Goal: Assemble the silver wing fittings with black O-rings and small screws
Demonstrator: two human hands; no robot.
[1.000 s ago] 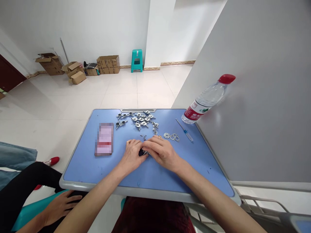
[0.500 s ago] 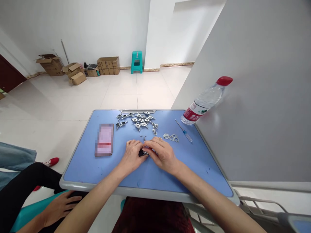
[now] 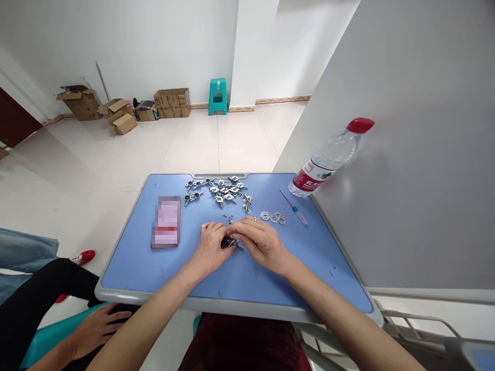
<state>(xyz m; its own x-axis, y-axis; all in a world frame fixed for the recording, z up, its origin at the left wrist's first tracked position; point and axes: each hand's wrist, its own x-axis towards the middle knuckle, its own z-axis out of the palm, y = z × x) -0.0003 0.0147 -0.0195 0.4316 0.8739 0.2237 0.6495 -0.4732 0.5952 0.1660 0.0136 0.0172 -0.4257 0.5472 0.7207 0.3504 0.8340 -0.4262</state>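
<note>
My left hand (image 3: 212,244) is closed around a small silver metal part (image 3: 235,242) with a dark round side, low over the blue table. My right hand (image 3: 260,242), a ring on one finger, pinches at the top of that part; whatever sits between its fingertips is too small to make out. Just beyond the fingers lie several tiny screws (image 3: 230,218). Farther back is a cluster of silver metal fittings (image 3: 226,191), with some black-cupped ones (image 3: 193,197) at its left. Flat metal plates (image 3: 273,218) rest right of my right hand.
A phone (image 3: 166,222) lies on the table (image 3: 131,268) at left. To the right are a screwdriver (image 3: 294,207) and a red-capped water bottle (image 3: 327,159) beside a grey partition (image 3: 417,170). Another person's hand (image 3: 96,327) rests below the table's left corner.
My right hand has shifted slightly right and its fingers have lifted a little, so more of the metal part shows. My left hand stays in place.
</note>
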